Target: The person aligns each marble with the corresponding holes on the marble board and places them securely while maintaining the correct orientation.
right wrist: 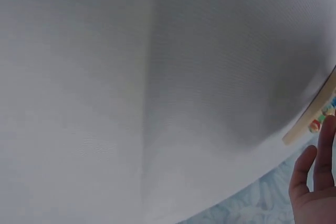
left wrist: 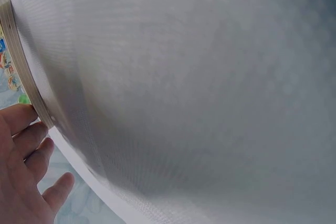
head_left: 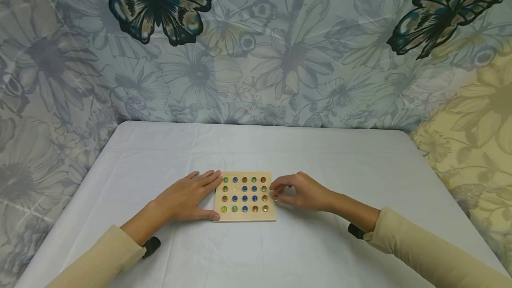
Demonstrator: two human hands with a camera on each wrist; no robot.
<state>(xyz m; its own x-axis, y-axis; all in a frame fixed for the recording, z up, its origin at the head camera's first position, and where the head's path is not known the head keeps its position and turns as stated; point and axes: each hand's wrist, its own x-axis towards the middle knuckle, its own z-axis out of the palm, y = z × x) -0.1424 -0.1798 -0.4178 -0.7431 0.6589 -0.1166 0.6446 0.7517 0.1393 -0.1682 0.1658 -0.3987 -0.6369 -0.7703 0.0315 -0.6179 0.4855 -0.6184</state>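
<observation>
Head: wooden board [head_left: 245, 198] w/ coloured marbles [head_left: 244, 198] sat mid-table [head_left: 328, 154] on white cloth. L hand [head_left: 188, 198] lay flat, fingers straight, touching board's left edge. R hand [head_left: 302, 191] at right edge, fingers curled; pinching anything? cannot tell.

L wrist: fingers [left wrist: 29, 145] relaxed against board edge [left wrist: 21, 61].

R wrist: fingers [right wrist: 317, 161] near board corner [right wrist: 315, 116], grasp unclear.

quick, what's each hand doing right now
Left hand: open, flat against the wooden board.
Right hand: fingers curled at the board's edge; holding anything cannot be told.
</observation>
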